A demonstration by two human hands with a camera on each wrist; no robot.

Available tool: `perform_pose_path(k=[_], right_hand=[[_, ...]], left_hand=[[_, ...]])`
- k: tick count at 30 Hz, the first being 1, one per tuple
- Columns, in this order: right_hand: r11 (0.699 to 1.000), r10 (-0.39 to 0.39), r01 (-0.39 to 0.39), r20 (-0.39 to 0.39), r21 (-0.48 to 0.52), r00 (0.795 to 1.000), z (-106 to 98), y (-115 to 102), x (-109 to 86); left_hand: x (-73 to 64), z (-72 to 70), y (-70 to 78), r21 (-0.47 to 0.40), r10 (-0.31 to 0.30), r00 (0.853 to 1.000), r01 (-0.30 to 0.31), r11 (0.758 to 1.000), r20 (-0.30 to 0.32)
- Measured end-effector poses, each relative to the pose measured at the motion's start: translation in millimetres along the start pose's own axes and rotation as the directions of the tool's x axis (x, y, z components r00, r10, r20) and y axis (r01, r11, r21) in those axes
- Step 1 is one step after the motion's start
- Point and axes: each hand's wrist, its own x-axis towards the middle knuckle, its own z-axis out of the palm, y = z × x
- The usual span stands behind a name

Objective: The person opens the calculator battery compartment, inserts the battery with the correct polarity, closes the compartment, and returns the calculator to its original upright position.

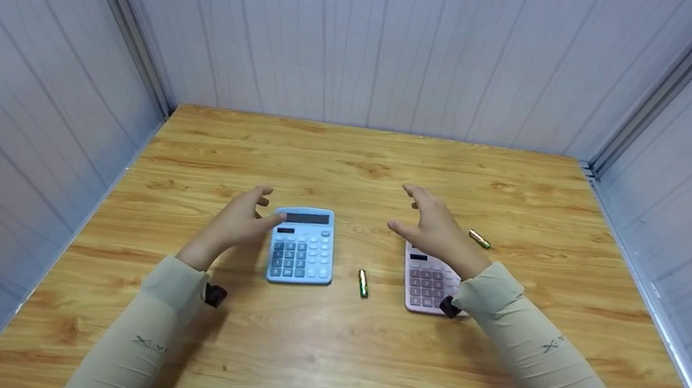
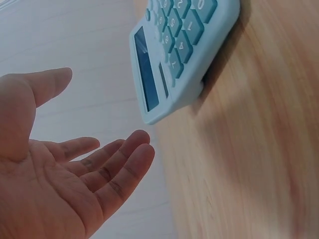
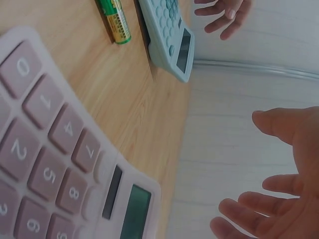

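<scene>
Plainly, these are light things: the blue calculator lies face up on the worktop, just by the left hand, and the pink calculator lies face up too, partly hidden from me beneath the right hand. Both look like stiff plastic, so I'd judge that neither would bend or weigh much, though the smooth cases might slide a little. I'd take each by its two long edges, thumb on one side and fingers on the other, clear of the keys. One battery lies between the calculators, and a second battery lies beyond the right wrist; small, smooth and round, they'd probably roll, and would want a pinch around the middle. As for the pose, both forearms slant in from the near side, and the hands hang above the worktop with palms turned roughly towards each other. On each, the fingers are parted and gently bent, the thumb well away from them, nothing gripped; the wrist views show a gap between fingertips and calculator.
</scene>
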Motion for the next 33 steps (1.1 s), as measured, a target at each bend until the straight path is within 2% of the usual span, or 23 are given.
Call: perform_pose_path(k=[11, 17, 28, 33], right_hand=[[0.997, 0.006, -0.009, 0.047, 0.072, 0.999, 12.1, -12.1, 9.3], [0.989, 0.031, -0.043, 0.088, 0.138, 0.996, 20.3, -18.6, 12.8], [0.978, 0.062, -0.088, 0.139, 0.188, 0.988, 42.5, -23.8, 23.0], [0.963, 0.075, -0.117, 0.173, 0.243, 0.982, 52.4, -24.7, 24.3]], left_hand=[[-1.9, -0.7, -6.5, 0.003, -0.032, 0.999, 0.032, 0.999, -0.002], [-2.2, 1.0, -9.7, -0.012, -0.045, 0.999, 0.045, 0.999, -0.003], [-1.2, 6.8, -18.3, -0.017, -0.069, 0.998, 0.070, 0.997, 0.002], [2.3, 11.1, -24.2, -0.054, -0.088, 0.996, 0.089, 0.995, 0.018]])
